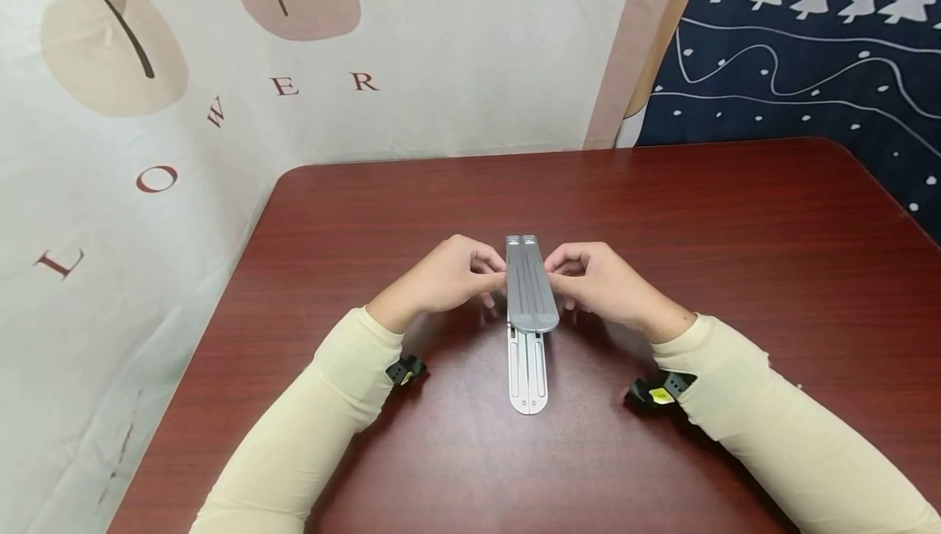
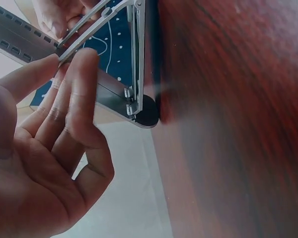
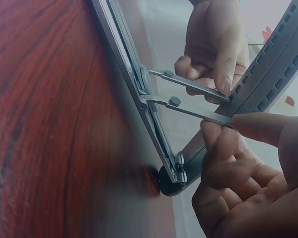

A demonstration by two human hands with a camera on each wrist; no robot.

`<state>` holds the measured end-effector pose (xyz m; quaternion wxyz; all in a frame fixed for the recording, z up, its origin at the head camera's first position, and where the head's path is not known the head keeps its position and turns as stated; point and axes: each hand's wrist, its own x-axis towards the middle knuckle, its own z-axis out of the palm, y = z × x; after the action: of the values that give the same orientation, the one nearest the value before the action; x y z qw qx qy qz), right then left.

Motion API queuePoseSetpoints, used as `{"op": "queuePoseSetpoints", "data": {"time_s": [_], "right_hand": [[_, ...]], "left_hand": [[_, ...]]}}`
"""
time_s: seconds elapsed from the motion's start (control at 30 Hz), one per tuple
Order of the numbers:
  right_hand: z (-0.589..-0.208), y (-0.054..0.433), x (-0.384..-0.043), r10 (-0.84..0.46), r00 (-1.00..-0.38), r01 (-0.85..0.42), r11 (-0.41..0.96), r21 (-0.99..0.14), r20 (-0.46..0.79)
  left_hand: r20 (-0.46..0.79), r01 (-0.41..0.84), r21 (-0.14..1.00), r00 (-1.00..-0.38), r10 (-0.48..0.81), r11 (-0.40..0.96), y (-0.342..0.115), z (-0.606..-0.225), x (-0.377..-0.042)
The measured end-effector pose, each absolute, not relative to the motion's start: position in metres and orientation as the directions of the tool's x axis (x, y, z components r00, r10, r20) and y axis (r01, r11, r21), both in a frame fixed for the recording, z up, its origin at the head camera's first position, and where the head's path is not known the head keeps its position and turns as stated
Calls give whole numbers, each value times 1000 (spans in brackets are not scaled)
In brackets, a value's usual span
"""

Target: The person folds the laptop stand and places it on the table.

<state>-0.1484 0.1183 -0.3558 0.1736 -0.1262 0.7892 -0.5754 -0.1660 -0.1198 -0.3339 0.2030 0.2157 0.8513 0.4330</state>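
A folding metal laptop stand (image 1: 531,289) stands on the table in front of me, its grey upper piece tilted over a silver base (image 1: 527,371). Thin support arms (image 3: 193,111) run from the base to the slotted underside of the upper piece (image 3: 262,74). My left hand (image 1: 452,273) pinches one support arm's end at the slots between thumb and fingers. On the opposite side, my right hand (image 1: 606,285) does the same with the other arm's end, seen close in the right wrist view. A hinge (image 3: 180,168) joins the base and upper piece at one end.
The dark red wooden table (image 1: 735,215) spreads around the stand. Behind it hang a pale printed cloth (image 1: 470,68) and a navy cloth (image 1: 794,68) with white trees. A black wrist device (image 1: 657,391) sits under each cream sleeve.
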Motion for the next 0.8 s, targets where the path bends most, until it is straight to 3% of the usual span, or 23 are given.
{"op": "queuePoseSetpoints", "data": {"time_s": [0.8], "right_hand": [[-357, 116, -148, -383, -921, -65, 324, -944, -68]], "left_hand": [[-200, 107, 862, -827, 526, 495, -118, -336, -165]]}}
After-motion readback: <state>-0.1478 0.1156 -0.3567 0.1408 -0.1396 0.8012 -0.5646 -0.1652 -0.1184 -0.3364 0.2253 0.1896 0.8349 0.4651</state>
